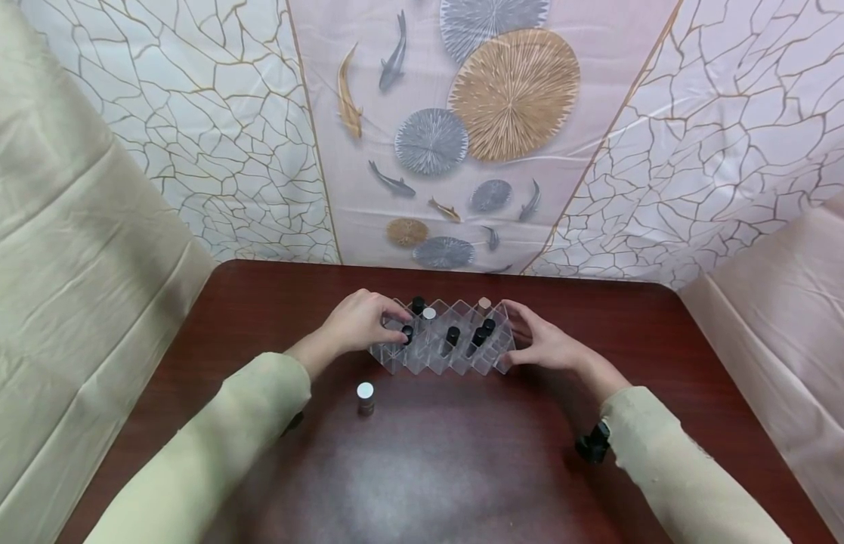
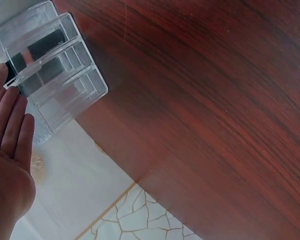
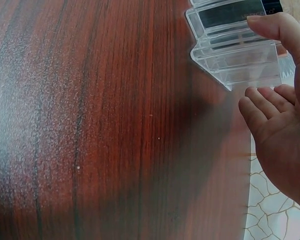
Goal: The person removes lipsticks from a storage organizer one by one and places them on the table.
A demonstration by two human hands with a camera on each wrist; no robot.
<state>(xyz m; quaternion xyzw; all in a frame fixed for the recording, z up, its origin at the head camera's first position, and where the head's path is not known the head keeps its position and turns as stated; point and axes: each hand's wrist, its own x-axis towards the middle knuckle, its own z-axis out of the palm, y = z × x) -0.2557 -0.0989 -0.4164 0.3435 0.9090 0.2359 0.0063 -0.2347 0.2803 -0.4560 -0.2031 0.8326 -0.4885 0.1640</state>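
Observation:
A clear plastic lipstick organizer (image 1: 437,361) with diamond-shaped compartments sits toward the back of the table, several lipsticks standing in it. At its left end, my left hand (image 1: 353,323) has thumb and forefinger at a black-capped lipstick (image 1: 407,333), pinching its cap. The left wrist view shows the fingers (image 2: 10,122) close to the organizer's end and the dark tubes through its clear wall. My right hand (image 1: 554,345) grips the right end, thumb at the front and fingers behind. One white-capped lipstick (image 1: 365,397) stands on the table, in front of the organizer's left end.
The dark red wood-grain table (image 1: 428,468) reaches back to a patterned cloth wall (image 1: 422,211). Plain beige cloth (image 1: 75,227) hangs at the left, with similar cloth at the right. A black wrist device (image 1: 594,443) sits at the right sleeve.

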